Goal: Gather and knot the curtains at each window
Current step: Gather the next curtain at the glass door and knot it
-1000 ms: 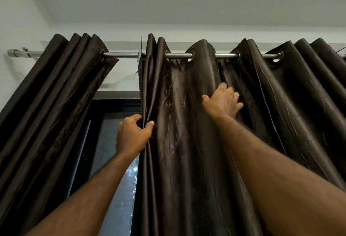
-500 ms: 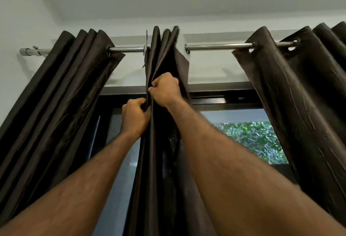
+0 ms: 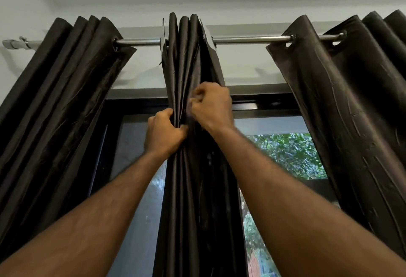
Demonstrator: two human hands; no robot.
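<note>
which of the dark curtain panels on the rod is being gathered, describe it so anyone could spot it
Start at the metal curtain rod running across the top of the window. Three dark brown panels hang from it; take the middle curtain panel, with bare rod on both sides. Unlike the left curtain panel and right curtain panel, it is bunched into a narrow column, gripped by the left hand and right hand.

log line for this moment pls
step: gathering | middle curtain bunched on rod | left hand grips folds | right hand grips folds | knot: not yet
</note>
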